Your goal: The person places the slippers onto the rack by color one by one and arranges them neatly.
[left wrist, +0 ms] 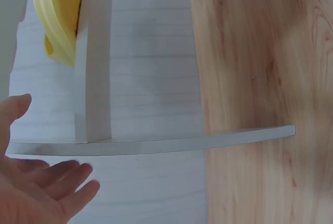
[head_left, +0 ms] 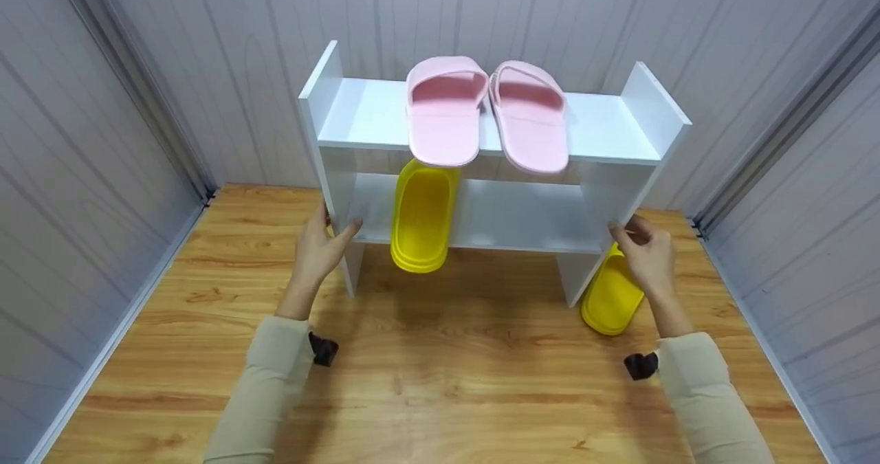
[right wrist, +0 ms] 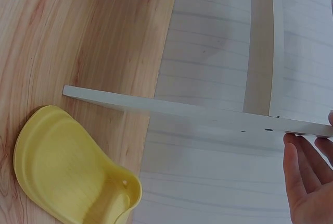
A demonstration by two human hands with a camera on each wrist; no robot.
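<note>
A white two-tier shoe rack (head_left: 522,216) stands between my hands. My left hand (head_left: 320,251) is at its left side panel (left wrist: 156,146), fingers outside and loosely extended, thumb spread off the panel on the inner side. On the right, my right hand (head_left: 646,251) holds the other side panel (right wrist: 182,110), fingertips against its outer face and thumb across the edge. A pair of pink slippers (head_left: 445,130) lies on the top shelf. One yellow slipper (head_left: 423,220) sits on the lower shelf, its toe end hidden beneath the top one.
Another yellow slipper (head_left: 610,299) lies on the wooden floor (head_left: 440,381) outside the rack's right side, partly behind my right hand. A pale panelled wall (head_left: 261,106) rises behind the rack, with side walls left and right.
</note>
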